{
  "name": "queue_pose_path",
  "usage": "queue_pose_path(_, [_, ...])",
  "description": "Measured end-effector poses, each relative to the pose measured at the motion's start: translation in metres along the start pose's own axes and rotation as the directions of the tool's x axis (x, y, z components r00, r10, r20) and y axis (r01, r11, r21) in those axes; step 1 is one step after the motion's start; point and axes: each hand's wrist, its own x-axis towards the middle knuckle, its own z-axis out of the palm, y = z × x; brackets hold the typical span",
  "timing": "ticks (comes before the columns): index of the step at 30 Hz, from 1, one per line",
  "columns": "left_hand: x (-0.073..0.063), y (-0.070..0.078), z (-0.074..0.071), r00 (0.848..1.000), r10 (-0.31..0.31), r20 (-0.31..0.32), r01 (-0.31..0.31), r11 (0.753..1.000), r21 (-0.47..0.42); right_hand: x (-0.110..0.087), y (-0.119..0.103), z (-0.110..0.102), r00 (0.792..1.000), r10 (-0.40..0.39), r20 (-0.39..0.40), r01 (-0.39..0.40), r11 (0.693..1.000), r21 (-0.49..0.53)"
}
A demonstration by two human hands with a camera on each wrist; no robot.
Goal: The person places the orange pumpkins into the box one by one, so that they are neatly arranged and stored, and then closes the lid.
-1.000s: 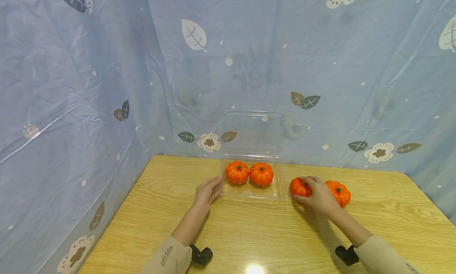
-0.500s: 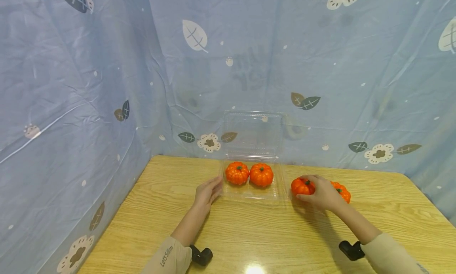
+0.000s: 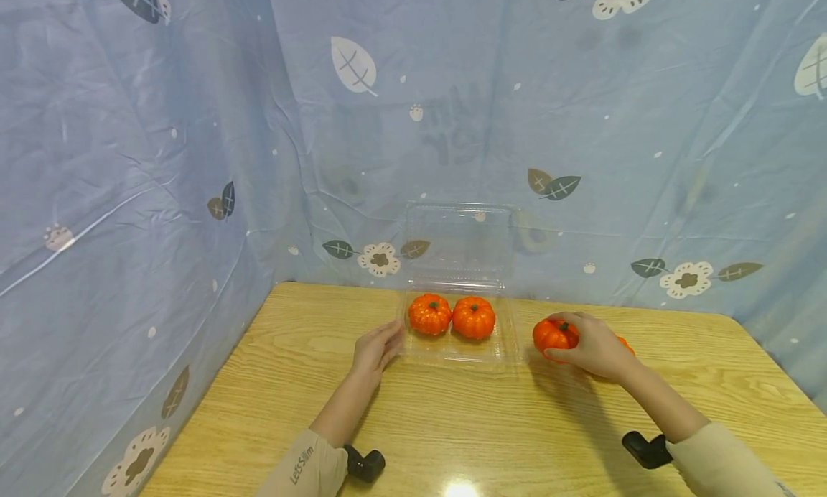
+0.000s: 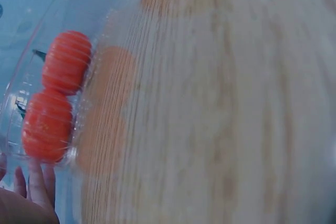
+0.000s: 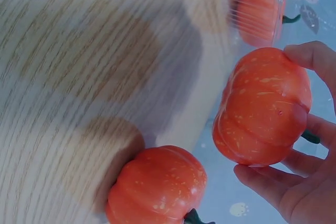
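Observation:
My right hand [image 3: 596,347] holds a small orange pumpkin [image 3: 549,337] with a green stem between thumb and fingers, to the right of a clear plastic clamshell box [image 3: 455,353]. In the right wrist view the held pumpkin [image 5: 262,107] appears raised off the table. Behind that hand lies another pumpkin [image 5: 157,186], mostly hidden in the head view. Two pumpkins sit side by side inside the box, a left one [image 3: 429,314] and a right one [image 3: 474,318]. The fairly straight fingers of my left hand [image 3: 376,350] touch the box's left side.
The box's transparent lid [image 3: 460,240] stands raised at the back, near the blue patterned curtain [image 3: 452,123]. Everything rests on a wooden table [image 3: 452,418]. Black wrist cameras show at the left cuff [image 3: 365,465] and right cuff [image 3: 646,450].
My right hand has drifted slightly right with the pumpkin, away from the box, and now covers more of the pumpkin behind it. The left hand and the box stay in place.

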Motion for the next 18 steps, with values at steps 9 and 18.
queue_pose_path(9, [0.001, -0.001, 0.0, 1.0, -0.003, -0.006, 0.003, 1.0, -0.002, 0.001, -0.005, -0.003, 0.999, 0.01, -0.036, -0.009, 1.0, 0.018])
queue_pose_path(18, [0.001, -0.001, -0.001, 1.0, 0.002, -0.005, -0.002, 1.0, 0.0, 0.008, -0.017, -0.005, 0.997, -0.012, -0.078, 0.013, 1.0, 0.01])
